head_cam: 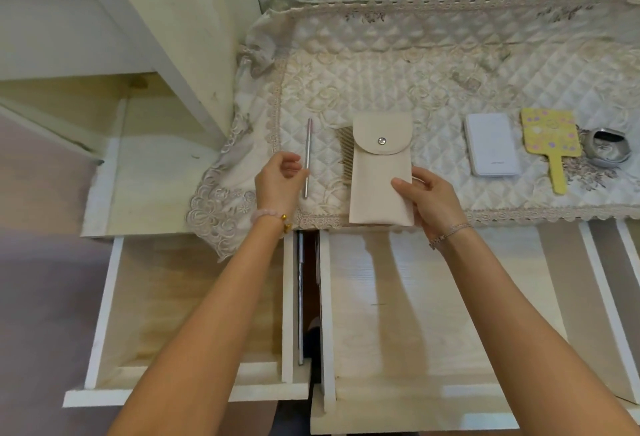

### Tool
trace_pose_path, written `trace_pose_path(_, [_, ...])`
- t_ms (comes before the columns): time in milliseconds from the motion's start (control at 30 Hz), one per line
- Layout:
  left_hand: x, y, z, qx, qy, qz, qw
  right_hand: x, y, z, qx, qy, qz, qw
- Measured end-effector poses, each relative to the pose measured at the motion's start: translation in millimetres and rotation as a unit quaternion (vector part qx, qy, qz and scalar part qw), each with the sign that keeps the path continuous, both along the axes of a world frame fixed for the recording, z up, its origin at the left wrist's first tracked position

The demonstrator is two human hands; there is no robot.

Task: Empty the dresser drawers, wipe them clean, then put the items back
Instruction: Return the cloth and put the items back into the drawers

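A cream snap-flap pouch (379, 172) lies on the quilted dresser cover (433, 89); my right hand (427, 196) grips its lower right corner. A comb (344, 139) sticks out from under the pouch's left side. A slim silver pen (307, 158) lies left of it, and my left hand (278, 181) pinches its lower part with curled fingers. Below the dresser edge two pulled-out drawers show bare wooden bottoms: the left drawer (194, 297) and the middle drawer (433, 314).
On the cover to the right lie a white power bank (491, 145), a yellow hand mirror (550, 141) and a silver round case (607, 148). A mirror at the back reflects them. A third drawer (623, 297) opens at far right; a cabinet side (180, 37) stands left.
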State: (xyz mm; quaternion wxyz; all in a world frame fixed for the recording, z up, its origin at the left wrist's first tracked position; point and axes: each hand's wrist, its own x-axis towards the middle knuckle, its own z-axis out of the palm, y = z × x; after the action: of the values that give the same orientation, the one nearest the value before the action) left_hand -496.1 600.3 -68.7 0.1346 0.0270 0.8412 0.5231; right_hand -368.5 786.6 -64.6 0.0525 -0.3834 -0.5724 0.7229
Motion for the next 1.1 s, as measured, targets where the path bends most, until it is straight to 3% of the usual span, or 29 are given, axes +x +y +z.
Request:
trace_pose_path(133, [-6,13,-9,-0.058,0.002,-0.039,0.998,6,4,-1,0.017,-0.003,-0.009,1.000])
trace_pose_path(400, [-6,20,-12,-0.149,0.025,-0.019,0.988,14,7,-4,0.015,0.000,-0.025,1.000])
trace_pose_path(567, [4,6,-6,-0.026,-0.069,0.030,0.997,23,6,0,0.012,0.000,-0.032,0.999])
trace_pose_path(700, [27,-13,0,0.094,-0.154,0.056,0.982,37,-1,7,0.003,0.002,-0.036,0.999])
trace_pose_path(1100, [113,-59,-6,0.156,-0.255,0.021,0.954,110,-38,-6,-0.005,-0.011,-0.053,0.999])
